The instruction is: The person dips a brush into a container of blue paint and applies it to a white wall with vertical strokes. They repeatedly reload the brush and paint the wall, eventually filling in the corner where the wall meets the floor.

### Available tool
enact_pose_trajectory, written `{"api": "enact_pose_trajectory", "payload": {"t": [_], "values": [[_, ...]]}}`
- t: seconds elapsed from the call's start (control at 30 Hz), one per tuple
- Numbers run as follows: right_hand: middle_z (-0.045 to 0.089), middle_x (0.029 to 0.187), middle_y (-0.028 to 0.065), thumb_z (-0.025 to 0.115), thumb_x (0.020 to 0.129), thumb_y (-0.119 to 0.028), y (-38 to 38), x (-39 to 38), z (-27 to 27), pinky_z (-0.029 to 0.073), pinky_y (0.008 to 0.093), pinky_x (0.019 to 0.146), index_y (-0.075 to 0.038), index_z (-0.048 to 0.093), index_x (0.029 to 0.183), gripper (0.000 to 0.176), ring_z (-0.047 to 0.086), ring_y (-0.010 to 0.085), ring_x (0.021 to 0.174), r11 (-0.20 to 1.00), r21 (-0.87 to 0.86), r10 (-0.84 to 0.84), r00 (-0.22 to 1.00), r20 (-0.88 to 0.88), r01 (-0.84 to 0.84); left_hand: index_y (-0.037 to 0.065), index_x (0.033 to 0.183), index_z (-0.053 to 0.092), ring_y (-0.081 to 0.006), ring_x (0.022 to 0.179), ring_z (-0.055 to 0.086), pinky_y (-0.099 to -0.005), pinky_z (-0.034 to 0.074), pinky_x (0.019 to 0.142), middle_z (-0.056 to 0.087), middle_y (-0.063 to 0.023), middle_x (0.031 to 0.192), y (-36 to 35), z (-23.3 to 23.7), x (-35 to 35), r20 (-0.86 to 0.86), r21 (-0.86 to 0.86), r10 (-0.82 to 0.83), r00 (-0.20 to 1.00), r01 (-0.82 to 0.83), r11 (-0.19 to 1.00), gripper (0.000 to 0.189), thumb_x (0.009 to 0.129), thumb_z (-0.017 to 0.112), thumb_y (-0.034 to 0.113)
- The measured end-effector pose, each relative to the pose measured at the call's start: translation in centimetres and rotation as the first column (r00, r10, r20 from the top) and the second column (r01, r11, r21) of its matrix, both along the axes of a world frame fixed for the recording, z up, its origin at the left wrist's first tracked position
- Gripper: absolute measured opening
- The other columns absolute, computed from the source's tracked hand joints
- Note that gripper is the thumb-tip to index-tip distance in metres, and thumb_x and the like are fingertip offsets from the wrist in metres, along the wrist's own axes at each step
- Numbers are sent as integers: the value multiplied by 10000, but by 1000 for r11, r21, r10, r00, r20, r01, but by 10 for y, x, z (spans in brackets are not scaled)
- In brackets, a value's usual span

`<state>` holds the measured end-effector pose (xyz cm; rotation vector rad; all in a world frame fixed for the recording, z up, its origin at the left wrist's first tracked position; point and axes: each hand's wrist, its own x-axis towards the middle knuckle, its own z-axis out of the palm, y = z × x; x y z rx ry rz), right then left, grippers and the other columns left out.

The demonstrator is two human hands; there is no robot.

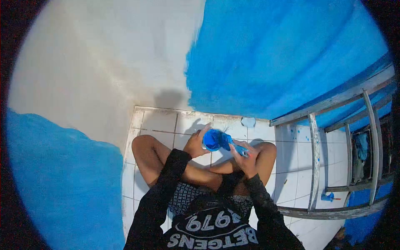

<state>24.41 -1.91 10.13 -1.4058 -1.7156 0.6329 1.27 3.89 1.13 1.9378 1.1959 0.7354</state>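
Note:
My left hand (pixel 197 143) is wrapped round a small cup of blue paint (pixel 211 140), held above my crossed legs. In my right hand (pixel 245 158) is a paintbrush (pixel 238 148) covered in blue, its handle between the fingers. The blue bristles are at the right rim of the cup. In front of me the wall has a blue painted area (pixel 266 54) on the right and a pale area (pixel 125 46) on the left, with an uneven edge between them.
A wooden ladder (pixel 314 162) stands at the right, spattered with paint. Beyond its rails lies a blue-stained item (pixel 329 196) on the white tiled floor (pixel 158 121). The left wall (pixel 71 179) is blue low down. A pale blue round object (pixel 248 122) sits by the wall base.

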Motion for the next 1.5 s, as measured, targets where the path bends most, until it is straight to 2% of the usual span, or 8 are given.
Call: {"api": "enact_pose_trajectory", "payload": {"t": [0.07,0.17,0.3,0.43,0.5,0.83,1.33,1.5], "values": [[706,815,49,771,845,-85,-2,-8,0,514,268,663,30,726,959,168,644,107,711,990,-15,-142,951,-275,143,116,1565,152,-439,1180,544,-486,432,1028,571,-237,1303,1,0,0,23,32,11,1000,-12,999,1208,616,893,218],[693,799,13,766,853,-92,1,-3,-27,511,269,659,40,722,930,159,626,94,690,924,-111,-379,846,-374,366,79,1558,150,-438,1157,557,-490,440,1009,587,-236,1284,3,-1,-2,58,64,26,998,-30,997,1200,629,890,251],[697,811,44,750,871,-104,4,12,-55,512,266,684,35,724,923,151,631,101,710,898,-43,-435,867,-243,438,76,1556,154,-436,1144,568,-491,449,995,600,-236,1268,5,-13,-2,100,85,32,995,-40,996,1197,632,892,260],[705,884,79,747,876,-94,-13,-13,-3,512,260,718,38,713,962,161,640,104,777,949,-104,-313,869,-383,296,50,1550,137,-371,1199,584,-442,468,1015,584,-215,1323,2,-10,-1,42,66,55,998,-58,996,1228,619,914,247],[705,958,90,746,877,-78,-13,-6,-24,512,257,752,35,702,1021,189,645,114,836,985,63,-143,967,-209,160,93,1562,152,-429,1168,559,-493,443,993,583,-230,1300,2,-3,-1,78,45,52,996,-56,997,1190,642,891,250],[722,892,122,779,848,-162,-13,-9,-33,537,303,718,0,721,990,223,690,193,770,985,-39,-175,959,-225,171,97,1559,166,-417,1172,552,-489,434,1002,584,-215,1288,1,0,-2,84,59,53,995,-58,997,1149,669,877,247],[706,850,42,757,868,-99,-8,-20,-21,505,253,735,34,714,967,171,632,91,769,976,-83,-218,868,-446,202,101,1544,208,-439,1192,533,-503,424,1026,556,-251,1309,4,-7,-4,54,80,52,997,-56,995,1134,642,884,222],[714,884,41,760,857,-72,-9,-21,-18,511,245,710,40,713,969,165,637,85,761,927,-163,-374,830,-413,337,97,1545,211,-437,1192,534,-494,422,1035,562,-233,1309,3,-4,-3,121,41,36,992,-42,998,1118,653,872,225]]}}
